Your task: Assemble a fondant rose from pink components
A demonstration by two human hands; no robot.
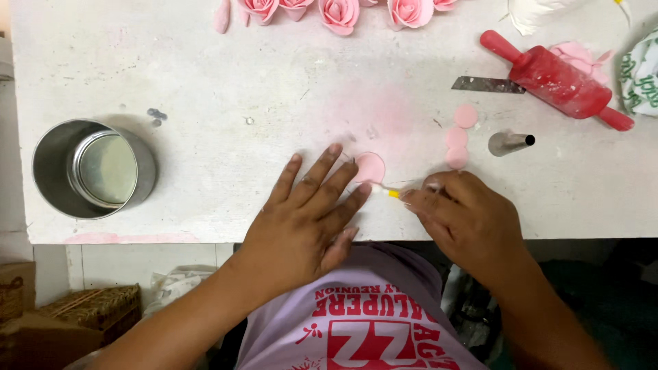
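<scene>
Gently does it: the left hand [308, 212] lies flat, fingers spread, steadying the pink fondant disc [370, 167] on the counter [205, 82]; the right hand [466, 216], pinched on a yellow-tipped modelling tool [391, 193] just below the disc, should thin its edge evenly.

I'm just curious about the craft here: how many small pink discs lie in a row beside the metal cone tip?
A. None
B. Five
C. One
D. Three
D: three pink discs lie in a touching column just left of the metal cone tip, apart from the larger disc by the hands.
</scene>
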